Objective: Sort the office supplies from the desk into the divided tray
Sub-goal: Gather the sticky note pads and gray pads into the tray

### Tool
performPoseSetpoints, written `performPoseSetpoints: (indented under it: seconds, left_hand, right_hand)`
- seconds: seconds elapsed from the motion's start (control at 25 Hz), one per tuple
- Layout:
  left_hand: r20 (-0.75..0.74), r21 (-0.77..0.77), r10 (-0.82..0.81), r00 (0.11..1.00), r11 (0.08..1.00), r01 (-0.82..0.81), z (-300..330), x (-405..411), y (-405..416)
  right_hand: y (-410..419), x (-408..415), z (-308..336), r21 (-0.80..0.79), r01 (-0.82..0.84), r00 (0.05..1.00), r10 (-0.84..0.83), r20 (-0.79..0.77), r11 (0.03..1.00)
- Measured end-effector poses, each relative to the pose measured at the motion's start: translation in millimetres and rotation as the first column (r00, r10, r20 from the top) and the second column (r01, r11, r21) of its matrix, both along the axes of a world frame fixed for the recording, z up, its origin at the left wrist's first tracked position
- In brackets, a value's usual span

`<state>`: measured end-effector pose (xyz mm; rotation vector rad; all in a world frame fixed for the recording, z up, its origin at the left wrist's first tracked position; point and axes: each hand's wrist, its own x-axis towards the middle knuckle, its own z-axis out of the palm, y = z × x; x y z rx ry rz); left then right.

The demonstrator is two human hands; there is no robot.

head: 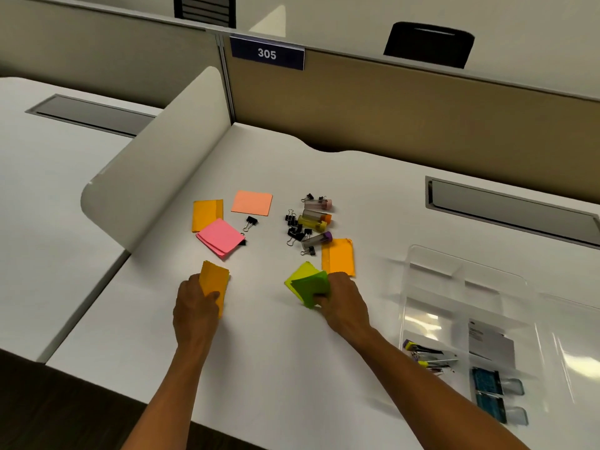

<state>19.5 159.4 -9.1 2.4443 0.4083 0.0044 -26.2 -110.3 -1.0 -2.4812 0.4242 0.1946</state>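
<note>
My left hand [194, 306] grips an orange sticky-note pad [214, 280], tilted up off the white desk. My right hand [344, 303] pinches a green and yellow-green stack of sticky notes [306, 280] at its near corner. Further back lie a pink pad [219, 237], an orange pad [207, 214], a salmon pad [252, 203] and another orange pad [338, 256]. A heap of black binder clips [297, 230] and several small capped tubes [316, 219] sits between them. The clear divided tray [461, 287] stands to the right, holding staplers and blue items near its front.
A lone binder clip [250, 222] lies by the pink pad. A curved white divider [156, 177] rises on the left, a tan partition [422, 118] at the back. A grey cable hatch [513, 209] is set into the desk behind the tray.
</note>
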Motion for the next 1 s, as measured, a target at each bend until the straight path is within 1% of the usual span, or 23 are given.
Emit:
performPoseSetpoints:
  seconds: [0.12, 0.24, 0.4, 0.52, 0.64, 0.8, 0.88, 1.0]
  left_hand:
    - [0.043, -0.084, -0.005, 0.999, 0.996, 0.008, 9, -12, -11]
    - [0.029, -0.211, -0.001, 1.000, 0.977, 0.007, 23, -24, -29]
    - [0.008, -0.297, -0.002, 1.000, 0.955, 0.005, 39, -37, -58]
    - [0.020, -0.343, -0.047, 0.999, 0.938, 0.051, 49, -44, -85]
    - [0.044, -0.366, -0.126, 0.991, 0.921, 0.133, 59, -50, -117]
    - [0.031, -0.395, -0.258, 0.966, 0.884, 0.249, 68, -54, -162]
    - [0.053, -0.415, -0.370, 0.928, 0.837, 0.357, 72, -55, -189]
    - [0.076, -0.374, -0.558, 0.826, 0.752, 0.543, 75, -59, -231]
  right_hand:
    - [-9, -9, 2, 0.072, 0.013, 1.000, -0.011, -0.030, 0.997]
    - [-21, -19, 9, 0.162, 0.079, 0.997, -0.079, -0.011, 0.984]
    - [-45, -33, 27, 0.262, 0.139, 0.986, -0.159, 0.056, 0.955]
    - [-78, -44, 49, 0.335, 0.178, 0.965, -0.230, 0.123, 0.925]
    - [-120, -57, 67, 0.383, 0.243, 0.932, -0.324, 0.160, 0.891]
    - [-165, -81, 84, 0.428, 0.306, 0.885, -0.420, 0.201, 0.850]
    - [-183, -94, 87, 0.457, 0.328, 0.863, -0.459, 0.211, 0.827]
    - [-201, -112, 86, 0.490, 0.334, 0.859, -0.474, 0.194, 0.805]
